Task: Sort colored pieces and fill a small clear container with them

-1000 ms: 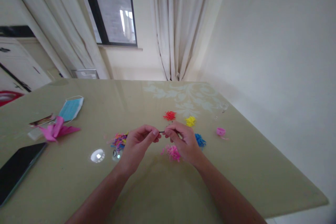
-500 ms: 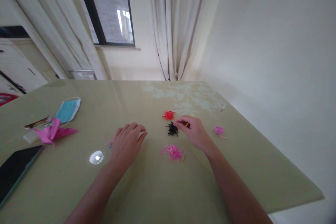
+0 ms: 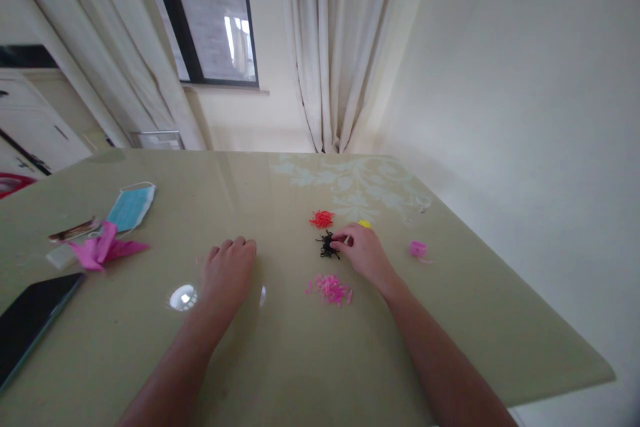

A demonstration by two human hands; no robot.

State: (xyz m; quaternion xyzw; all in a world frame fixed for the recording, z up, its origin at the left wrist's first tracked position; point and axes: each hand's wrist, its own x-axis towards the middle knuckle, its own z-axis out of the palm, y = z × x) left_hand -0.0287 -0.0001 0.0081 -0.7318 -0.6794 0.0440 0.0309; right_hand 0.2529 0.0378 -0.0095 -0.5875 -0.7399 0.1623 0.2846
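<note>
Reaching across the worktop point(image 3: 300, 360), we hold our right hand point(image 3: 369, 256) at the edge of the black strands point(image 3: 327, 247), thumb and forefinger close together; we cannot tell whether they grip one. Our left hand point(image 3: 229, 272) is palm down, fingers curled, its grasp hidden. Red strands point(image 3: 321, 219) lie beyond the black pile, pink strands point(image 3: 333, 290) nearer us, yellow strands point(image 3: 365, 223) behind the right hand, apart probably so colours don't mix.
</note>
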